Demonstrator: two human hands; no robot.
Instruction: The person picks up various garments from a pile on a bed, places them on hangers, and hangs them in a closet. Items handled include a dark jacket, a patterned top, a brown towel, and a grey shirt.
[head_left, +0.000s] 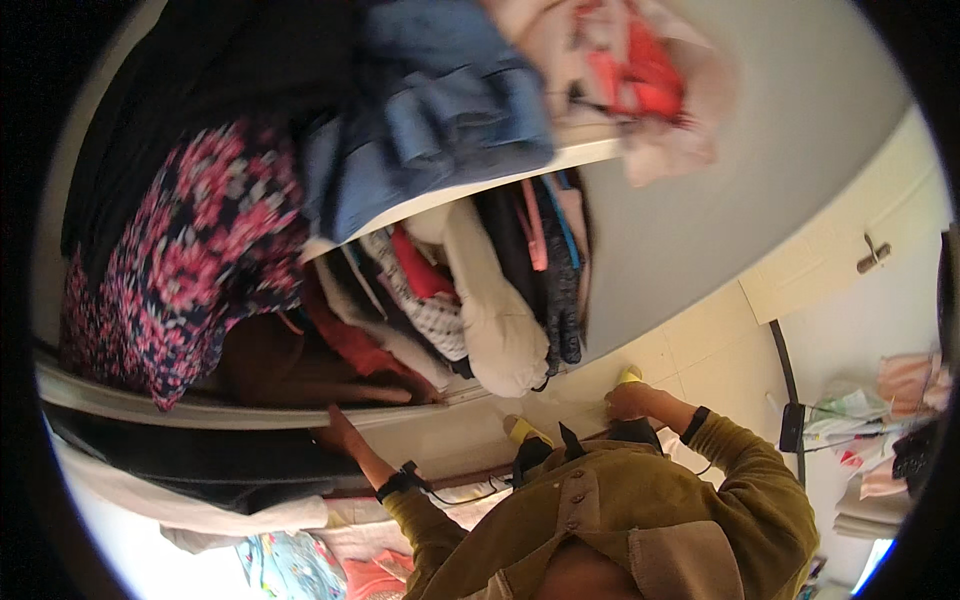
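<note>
My left hand (341, 433) is at the pale edge strip of a dark wardrobe door (225, 457), touching it. Blur hides how its fingers lie. My right hand (628, 400) hangs low beside my body over the floor, nearest a yellow slipper (631, 373); its fingers are not clear. Before me is a wardrobe with clothes packed on a lower level (499, 322). Folded blue denim (450, 112) lies on the white shelf (585, 155) above. A dark garment with pink flowers (202, 247) hangs down at the left.
Pale and red fabric (637, 82) overhangs the shelf's right end, beside a grey side panel (675, 225). A white door with a metal handle (874, 253) stands at the right. Bags and cloths (862, 405) are piled near it. A black cable (457, 501) runs from my left wrist.
</note>
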